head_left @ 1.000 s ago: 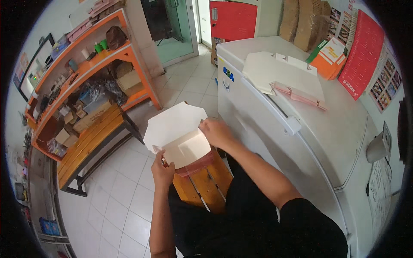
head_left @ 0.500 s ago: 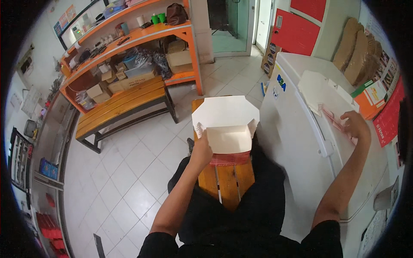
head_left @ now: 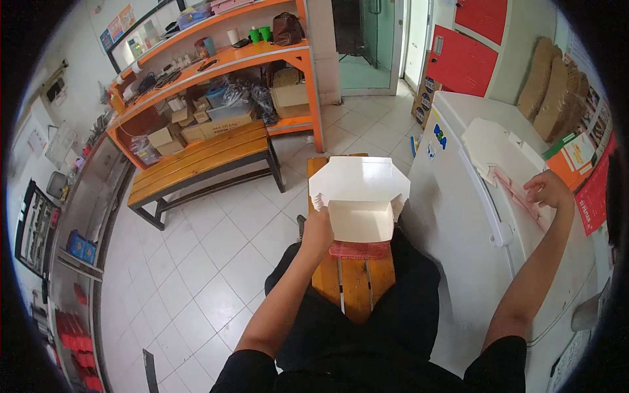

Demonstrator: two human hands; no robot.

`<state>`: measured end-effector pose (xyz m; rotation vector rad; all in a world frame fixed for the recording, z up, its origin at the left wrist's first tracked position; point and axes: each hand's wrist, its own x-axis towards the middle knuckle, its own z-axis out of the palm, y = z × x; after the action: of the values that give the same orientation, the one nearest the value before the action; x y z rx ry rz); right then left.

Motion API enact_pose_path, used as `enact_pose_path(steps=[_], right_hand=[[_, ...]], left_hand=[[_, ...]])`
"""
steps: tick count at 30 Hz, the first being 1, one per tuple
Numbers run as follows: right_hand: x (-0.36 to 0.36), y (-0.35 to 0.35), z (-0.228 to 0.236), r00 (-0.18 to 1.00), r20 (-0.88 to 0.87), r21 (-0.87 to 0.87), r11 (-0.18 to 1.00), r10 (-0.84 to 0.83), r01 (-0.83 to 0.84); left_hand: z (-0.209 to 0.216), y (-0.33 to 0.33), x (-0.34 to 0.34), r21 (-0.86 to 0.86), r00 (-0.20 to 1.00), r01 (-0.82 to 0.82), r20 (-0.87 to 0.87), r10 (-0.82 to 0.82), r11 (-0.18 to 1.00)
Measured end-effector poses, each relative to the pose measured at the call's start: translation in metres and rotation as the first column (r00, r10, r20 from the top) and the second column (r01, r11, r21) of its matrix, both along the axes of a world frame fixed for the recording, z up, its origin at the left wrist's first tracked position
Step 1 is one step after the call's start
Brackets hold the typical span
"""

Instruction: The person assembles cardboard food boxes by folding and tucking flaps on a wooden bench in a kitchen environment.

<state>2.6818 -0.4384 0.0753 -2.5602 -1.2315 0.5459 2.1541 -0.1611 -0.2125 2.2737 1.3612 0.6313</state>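
An open cardboard food box (head_left: 360,221), white inside with a red front wall, sits on the wooden bench between my legs. Its wide lid is raised at the back. My left hand (head_left: 318,232) is closed on the box's left side, at the folded corner flap. To the right, my right hand (head_left: 549,188) hovers at the white chest freezer, fingers bent but apart, with nothing visible in them. Just beside its fingertips lie white folding box blanks (head_left: 501,147) with pinkish edges, on the freezer lid. Whether the fingertips touch them is unclear.
The chest freezer (head_left: 452,170) stands close on my right, with brown cardboard pieces (head_left: 550,92) and an orange-green packet (head_left: 576,157) on top. A second wooden bench (head_left: 203,164) stands ahead left, before an orange shelf (head_left: 314,98). Red lockers (head_left: 462,62) stand at the back.
The whole view has shifted slightly, so everything appears further right and lower. My left hand stays on the box; the right hand's fingers have curled a little more beside the blanks.
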Motion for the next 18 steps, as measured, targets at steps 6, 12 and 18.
enact_pose_path(steps=[6, 12, 18], right_hand=[[0.005, -0.008, -0.006, 0.995, 0.005, 0.023, 0.995, 0.096, -0.096], [-0.001, -0.001, -0.007, 0.999, -0.019, 0.100, 0.994, 0.037, -0.035], [0.041, -0.026, -0.015, 0.793, 0.602, 0.465, 0.848, -0.092, -0.255]], left_hand=[[0.039, -0.019, 0.004, -0.119, 0.997, 0.072, 0.012, -0.071, 0.990], [0.007, -0.004, -0.003, 0.023, 0.992, 0.069, -0.104, -0.066, 0.997], [0.024, -0.009, -0.005, -0.095, 0.988, 0.128, -0.072, -0.135, 0.987]])
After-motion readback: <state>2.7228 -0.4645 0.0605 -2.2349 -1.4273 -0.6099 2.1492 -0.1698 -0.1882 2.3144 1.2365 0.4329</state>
